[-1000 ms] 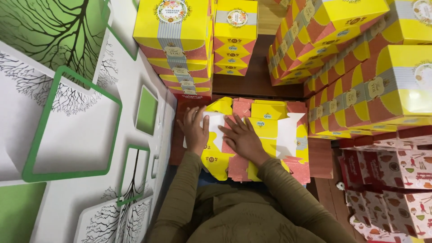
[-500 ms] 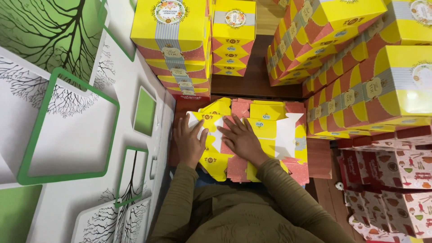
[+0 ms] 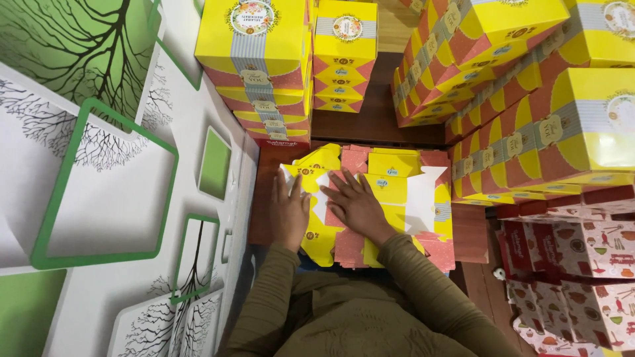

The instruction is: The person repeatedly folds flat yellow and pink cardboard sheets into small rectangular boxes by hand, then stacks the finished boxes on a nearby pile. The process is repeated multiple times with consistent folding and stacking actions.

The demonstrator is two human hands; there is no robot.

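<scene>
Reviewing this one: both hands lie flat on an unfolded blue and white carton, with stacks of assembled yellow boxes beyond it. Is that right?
Not quite. The head view shows the left hand and right hand pressed flat on an unfolded carton that is yellow and pink-red with white inner flaps, not blue and white. The stacks of assembled yellow boxes do stand beyond it.

Under my hands the flat box [image 3: 390, 198] is smooth, slightly glossy cardboard; beyond it the floor [image 3: 377, 119] is dark matt wood.

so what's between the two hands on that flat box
In the head view, a strip of the flat yellow carton shows between the left hand and right hand, with a white patch.
</scene>
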